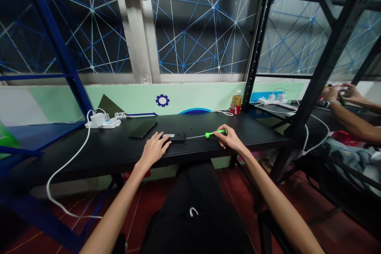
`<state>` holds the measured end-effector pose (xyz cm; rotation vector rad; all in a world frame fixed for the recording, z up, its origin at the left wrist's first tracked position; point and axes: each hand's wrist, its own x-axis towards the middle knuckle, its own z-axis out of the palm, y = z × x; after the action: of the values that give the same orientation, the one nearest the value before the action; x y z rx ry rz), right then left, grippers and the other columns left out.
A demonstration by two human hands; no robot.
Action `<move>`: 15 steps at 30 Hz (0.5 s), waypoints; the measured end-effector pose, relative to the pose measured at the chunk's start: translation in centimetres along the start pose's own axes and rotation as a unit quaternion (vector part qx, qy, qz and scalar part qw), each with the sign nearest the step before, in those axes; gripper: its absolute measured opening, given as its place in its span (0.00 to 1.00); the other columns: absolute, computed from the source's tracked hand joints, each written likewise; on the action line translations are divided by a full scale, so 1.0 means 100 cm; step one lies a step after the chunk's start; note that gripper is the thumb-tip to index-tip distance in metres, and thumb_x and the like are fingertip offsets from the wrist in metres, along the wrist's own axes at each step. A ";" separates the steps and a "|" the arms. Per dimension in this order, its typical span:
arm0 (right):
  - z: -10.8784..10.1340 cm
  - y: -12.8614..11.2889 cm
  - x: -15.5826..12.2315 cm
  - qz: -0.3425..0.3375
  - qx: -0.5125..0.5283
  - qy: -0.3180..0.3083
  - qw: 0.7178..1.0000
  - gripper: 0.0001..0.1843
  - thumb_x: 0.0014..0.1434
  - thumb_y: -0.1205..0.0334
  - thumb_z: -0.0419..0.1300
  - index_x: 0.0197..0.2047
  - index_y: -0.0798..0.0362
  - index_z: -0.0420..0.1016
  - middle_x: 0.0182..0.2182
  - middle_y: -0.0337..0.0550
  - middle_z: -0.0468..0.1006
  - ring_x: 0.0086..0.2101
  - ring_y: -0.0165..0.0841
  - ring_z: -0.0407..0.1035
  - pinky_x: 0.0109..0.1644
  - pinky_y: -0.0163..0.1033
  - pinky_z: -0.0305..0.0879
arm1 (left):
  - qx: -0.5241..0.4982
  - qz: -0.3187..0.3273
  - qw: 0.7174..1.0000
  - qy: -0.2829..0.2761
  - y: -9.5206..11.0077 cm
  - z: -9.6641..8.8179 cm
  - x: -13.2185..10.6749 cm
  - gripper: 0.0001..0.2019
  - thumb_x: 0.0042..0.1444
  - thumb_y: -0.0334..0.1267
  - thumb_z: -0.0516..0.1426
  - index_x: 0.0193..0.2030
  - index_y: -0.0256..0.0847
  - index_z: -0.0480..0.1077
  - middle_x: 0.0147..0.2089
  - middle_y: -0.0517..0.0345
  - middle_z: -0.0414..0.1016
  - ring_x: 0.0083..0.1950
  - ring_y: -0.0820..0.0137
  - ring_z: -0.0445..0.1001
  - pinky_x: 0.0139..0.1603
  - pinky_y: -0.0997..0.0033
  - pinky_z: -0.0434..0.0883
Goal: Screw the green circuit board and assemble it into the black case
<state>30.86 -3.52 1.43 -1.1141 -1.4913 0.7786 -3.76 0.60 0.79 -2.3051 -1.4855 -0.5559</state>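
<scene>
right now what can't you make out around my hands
Head view only:
- green screwdriver tip: too thin to see whether it touches the small black device.
- Device's left end: covered by the left hand.
- Screwdriver handle's rear: inside the right hand.
- What the co-worker's hands hold: too small.

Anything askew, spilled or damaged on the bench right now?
Nothing spilled or broken. The one loose end: the white cable from the power strip hangs off the table edge and loops on the floor. The bottle stands upright.
</scene>
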 end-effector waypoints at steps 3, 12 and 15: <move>0.004 0.001 0.000 -0.018 -0.050 0.064 0.997 0.26 0.54 0.36 0.62 0.27 0.50 0.61 0.10 0.30 0.62 0.10 0.27 0.58 0.14 0.31 0.51 | 0.014 0.003 1.000 -0.004 0.000 0.000 0.000 0.21 0.68 0.46 0.48 0.62 0.45 0.70 0.65 0.44 0.69 0.68 0.50 0.62 0.58 0.51 0.70; -0.003 -0.004 -0.003 0.039 -0.011 -0.049 0.998 0.29 0.49 0.38 0.67 0.44 0.48 0.62 0.11 0.26 0.66 0.11 0.30 0.61 0.16 0.31 0.58 | 0.016 0.005 1.000 0.001 -0.001 0.002 0.000 0.21 0.68 0.47 0.49 0.62 0.45 0.71 0.65 0.45 0.69 0.68 0.50 0.63 0.58 0.51 0.70; -0.001 -0.006 -0.003 0.023 0.021 -0.027 0.999 0.28 0.48 0.38 0.68 0.38 0.49 0.62 0.12 0.27 0.66 0.11 0.29 0.62 0.15 0.31 0.56 | -0.003 0.003 1.000 0.006 -0.002 0.003 0.000 0.20 0.68 0.46 0.49 0.61 0.45 0.71 0.65 0.44 0.69 0.68 0.49 0.63 0.59 0.50 0.69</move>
<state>30.81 -4.03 1.88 -1.1070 -1.4912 0.8752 -3.89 0.78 0.56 -2.3061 -1.4741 -0.5727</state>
